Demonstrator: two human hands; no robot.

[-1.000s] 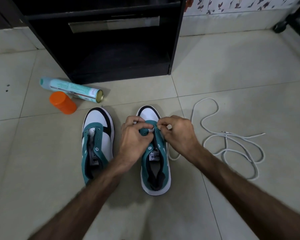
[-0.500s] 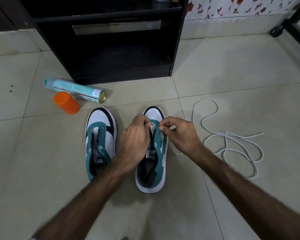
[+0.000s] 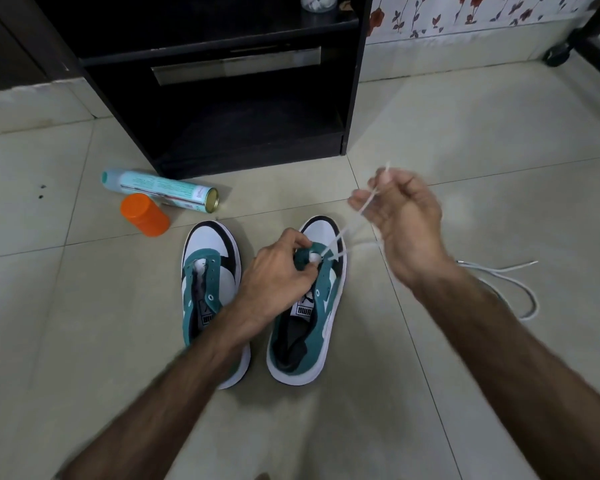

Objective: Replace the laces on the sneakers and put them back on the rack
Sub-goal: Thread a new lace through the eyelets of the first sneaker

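Lace (image 3: 340, 237) runs from the right sneaker's (image 3: 321, 306) eyelet up to the right hand (image 3: 400, 209), pinched there. Left hand (image 3: 281, 271) grips the eyestay. Half a second ago both hands sat together at the eyelets.

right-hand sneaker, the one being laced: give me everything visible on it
The right sneaker stands upright on the tiled floor, toe toward the black rack, beside its unlaced twin. White toe with black trim, teal suede-like upper with a row of eyelets, white sole, dark lining, logo tag on the tongue. The left hand grips its upper near the front eyelets. A white lace runs from there up to the right hand, which pinches it, raised.
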